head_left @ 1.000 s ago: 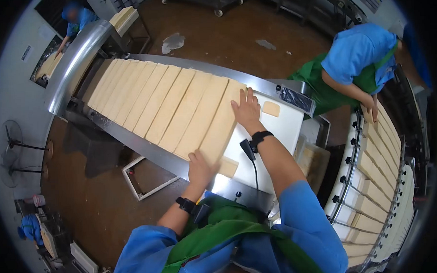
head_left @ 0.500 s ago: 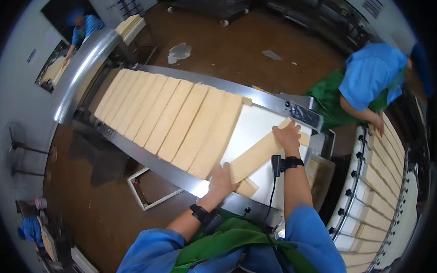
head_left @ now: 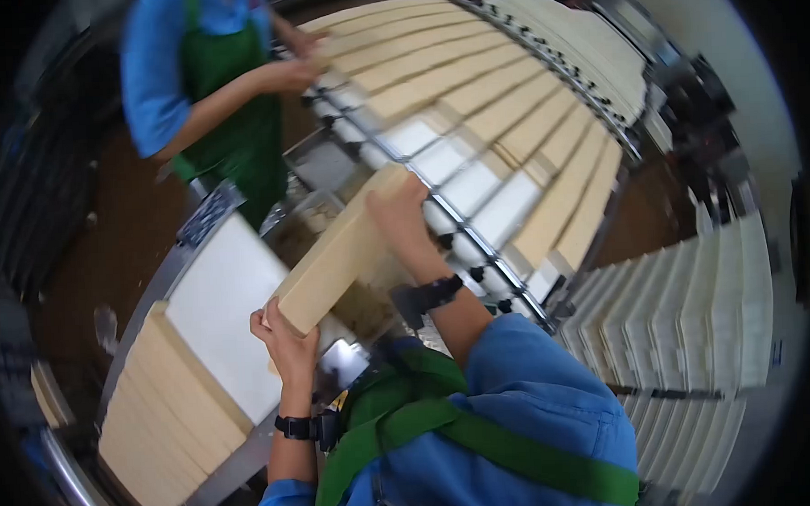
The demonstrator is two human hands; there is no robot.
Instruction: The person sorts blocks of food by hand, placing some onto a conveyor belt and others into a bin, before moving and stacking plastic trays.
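A long, thick, cream-coloured slab (head_left: 342, 246) that looks like dough is held up between my two hands. My left hand (head_left: 288, 346) grips its near end, with thumb and fingers around the edges. My right hand (head_left: 399, 213) is closed on the far end, close to the rail of the white rack conveyor (head_left: 474, 193). The slab is tilted across the gap between the two conveyors. Below it lies a bin (head_left: 367, 303) with pale scraps. Motion blurs both hands a little.
Rows of similar slabs (head_left: 479, 72) lie on the rack conveyor, between metal bars. More slabs (head_left: 161, 413) sit on the white belt (head_left: 224, 304) at left. A co-worker in a green apron (head_left: 230, 107) stands across from me. Stacked white trays (head_left: 674, 306) are at right.
My view has swung right, from the belt to the rack conveyor. The slab that lay on the belt under my hands is now lifted off it and held in the air.
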